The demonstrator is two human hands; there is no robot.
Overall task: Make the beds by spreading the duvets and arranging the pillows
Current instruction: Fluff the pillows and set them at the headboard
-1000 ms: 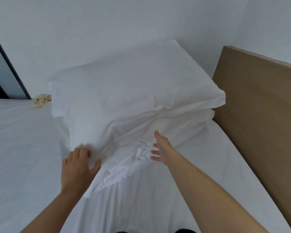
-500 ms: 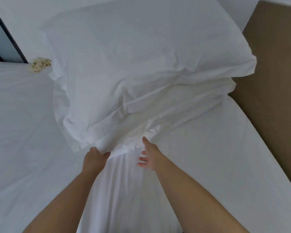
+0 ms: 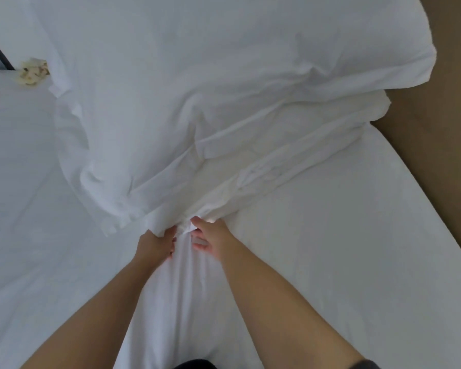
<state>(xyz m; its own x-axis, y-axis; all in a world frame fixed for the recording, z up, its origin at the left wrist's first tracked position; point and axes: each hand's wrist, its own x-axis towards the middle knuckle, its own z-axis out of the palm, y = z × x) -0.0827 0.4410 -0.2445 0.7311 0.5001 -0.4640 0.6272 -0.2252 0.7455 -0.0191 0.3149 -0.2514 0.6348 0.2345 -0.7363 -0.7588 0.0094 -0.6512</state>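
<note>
Head view: left hand (image 3: 156, 245) fingers grip pillow (image 3: 197, 89) edge; right hand (image 3: 212, 239) grip unclear; headboard (image 3: 437, 134) right.

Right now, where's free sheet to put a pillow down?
Bare sheet between the right hand and the brown board; more left of the left hand, below the beige scrap. Crowded mid-bed: both hands hold the pillows by the edge.
</note>
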